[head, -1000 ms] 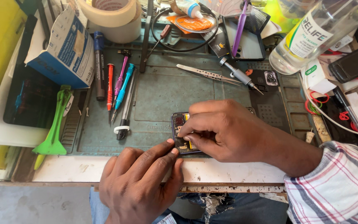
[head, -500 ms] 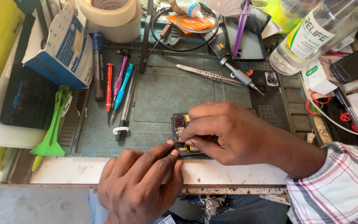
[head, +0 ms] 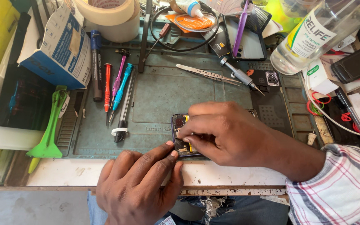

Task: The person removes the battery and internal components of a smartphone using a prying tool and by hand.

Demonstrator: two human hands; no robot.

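Observation:
An opened phone (head: 179, 125) with its back off lies near the front edge of a grey-green repair mat (head: 163, 93). My right hand (head: 226, 131) covers most of it, fingertips pinched down on the exposed inside of the phone. I cannot tell whether a small part or tool sits between those fingers. My left hand (head: 136, 185) rests at the mat's front edge, its index and middle fingertips pressing the lower left corner of the phone.
Several screwdrivers and a marker (head: 115, 89) lie at the mat's left, tweezers (head: 207, 74) and another driver (head: 240, 76) behind the phone. A blue and white box (head: 59, 46), tape roll (head: 107, 14), green pry tool (head: 48, 133), clear bottle (head: 313, 33) and cables crowd the edges.

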